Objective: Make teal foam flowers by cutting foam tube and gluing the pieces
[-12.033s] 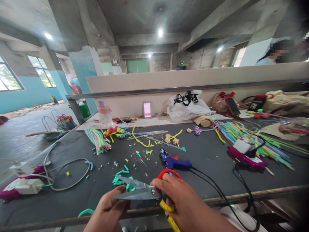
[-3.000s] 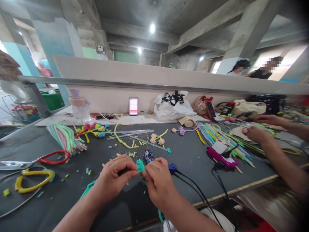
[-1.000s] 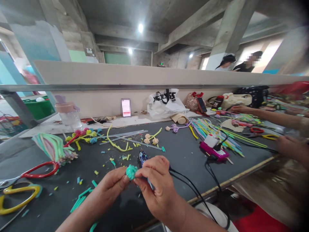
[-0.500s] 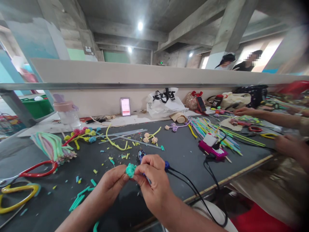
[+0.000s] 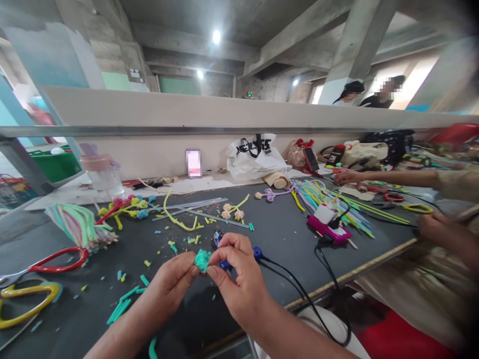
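Between the fingertips of my left hand (image 5: 174,279) is a small teal flower (image 5: 202,260) of twisted fuzzy chenille stem, pinched at its left side. My right hand (image 5: 241,279) closes its thumb and forefinger on the flower's right edge. Partly hidden behind my right hand lies a dark blue corded tool (image 5: 257,254); its kind is hard to make out. Short cut teal stem pieces (image 5: 119,309) lie on the dark table left of my left forearm. Small yellow and blue scraps are scattered beyond my hands.
Red-handled scissors (image 5: 60,267), yellow-handled scissors (image 5: 33,299) and a bundle of pastel stems (image 5: 78,224) lie left. A magenta power strip (image 5: 329,229) and loose stems (image 5: 314,192) sit right. A co-worker's arm (image 5: 396,178) reaches in there. A white bag (image 5: 254,162) stands behind.
My right thumb and forefinger have shifted slightly around the teal flower, which stays in about the same place. The co-worker's far hand has moved left across the table.
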`<state>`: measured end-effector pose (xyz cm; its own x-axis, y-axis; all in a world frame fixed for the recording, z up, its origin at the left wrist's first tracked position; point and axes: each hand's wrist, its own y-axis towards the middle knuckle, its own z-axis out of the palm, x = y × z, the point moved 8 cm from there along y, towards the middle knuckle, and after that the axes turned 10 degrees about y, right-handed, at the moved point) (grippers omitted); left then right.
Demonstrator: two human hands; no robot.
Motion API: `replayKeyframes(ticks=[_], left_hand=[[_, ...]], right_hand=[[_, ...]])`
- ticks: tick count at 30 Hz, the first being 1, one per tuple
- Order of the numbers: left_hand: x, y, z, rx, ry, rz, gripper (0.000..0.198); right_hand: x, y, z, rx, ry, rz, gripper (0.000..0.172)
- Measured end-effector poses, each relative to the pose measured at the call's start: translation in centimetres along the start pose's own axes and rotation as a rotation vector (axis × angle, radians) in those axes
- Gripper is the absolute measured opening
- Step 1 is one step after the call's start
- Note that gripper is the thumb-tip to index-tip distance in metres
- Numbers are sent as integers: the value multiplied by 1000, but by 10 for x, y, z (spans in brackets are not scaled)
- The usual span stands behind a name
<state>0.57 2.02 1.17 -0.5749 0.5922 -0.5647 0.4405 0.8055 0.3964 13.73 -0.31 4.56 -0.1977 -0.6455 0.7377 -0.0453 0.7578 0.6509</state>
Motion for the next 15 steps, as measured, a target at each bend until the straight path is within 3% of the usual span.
replayKeyframes(ticks=[11, 15], left_hand=[[-6, 1, 0, -3, 6, 23, 27], [-5, 1, 3, 28, -8, 14, 28]], right_hand=[[14, 3, 0, 15, -146, -178, 15], [9, 4, 4, 65, -124, -105, 19]])
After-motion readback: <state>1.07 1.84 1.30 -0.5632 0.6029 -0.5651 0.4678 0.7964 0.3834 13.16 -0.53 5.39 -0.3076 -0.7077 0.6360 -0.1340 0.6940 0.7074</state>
